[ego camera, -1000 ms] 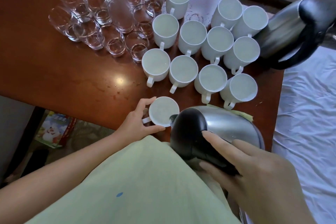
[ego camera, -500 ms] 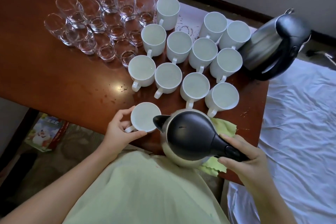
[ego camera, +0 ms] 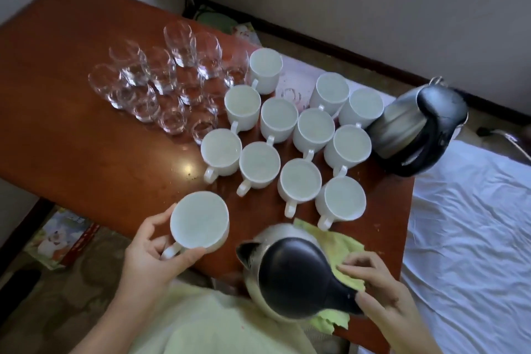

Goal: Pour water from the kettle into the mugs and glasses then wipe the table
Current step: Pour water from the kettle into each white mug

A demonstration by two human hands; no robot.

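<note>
I see a white mug (ego camera: 199, 221) at the table's (ego camera: 71, 129) near edge, at about 8 o'clock from the main cluster, filled close to the rim, handle toward 7 o'clock. Eleven more white mugs (ego camera: 298, 138), all full, stand upright in tight rows mid-table, handles toward 7 o'clock. At their 10 o'clock, clear glasses (ego camera: 161, 83) crowd together upright. A steel kettle (ego camera: 290, 276) with a black lid stands at 6 o'clock, spout toward 10 o'clock, on a yellow-green cloth (ego camera: 342, 250). A second kettle (ego camera: 416, 129) sits at 3 o'clock.
</note>
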